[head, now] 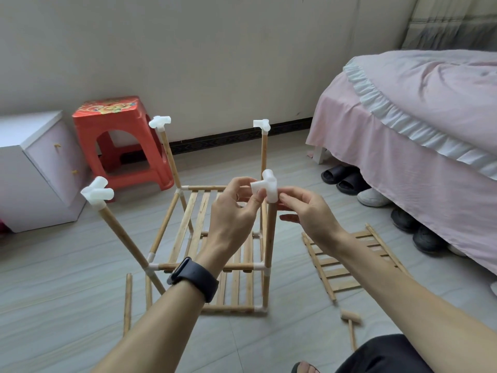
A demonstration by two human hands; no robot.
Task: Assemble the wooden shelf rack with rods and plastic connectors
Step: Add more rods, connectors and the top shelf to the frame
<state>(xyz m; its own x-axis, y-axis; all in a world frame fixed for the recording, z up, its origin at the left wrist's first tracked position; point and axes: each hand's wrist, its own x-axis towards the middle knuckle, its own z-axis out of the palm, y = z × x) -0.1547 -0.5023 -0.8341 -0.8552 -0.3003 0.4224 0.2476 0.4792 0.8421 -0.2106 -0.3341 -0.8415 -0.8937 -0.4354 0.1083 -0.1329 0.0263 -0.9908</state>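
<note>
Tan wood, white plastic
The rods (271,238) are light tan; connectors (267,188) white; stool (118,130) red with a multicoloured printed top; bedspread (430,103) pink, white-frilled; watch (195,278) black; floor (53,278) grey.

Left hand (231,208), right hand (309,214) and both forearms bare up to the frame edge. Left wrist: black watch (193,278), rounded rectangular case, wide matte band of the same colour; display unreadable. At 5 o'clock: near-black garment (382,356) over the leg, probably trousers or shorts. At 6 o'clock: edge of dark footwear (304,369), mostly cropped.
</note>
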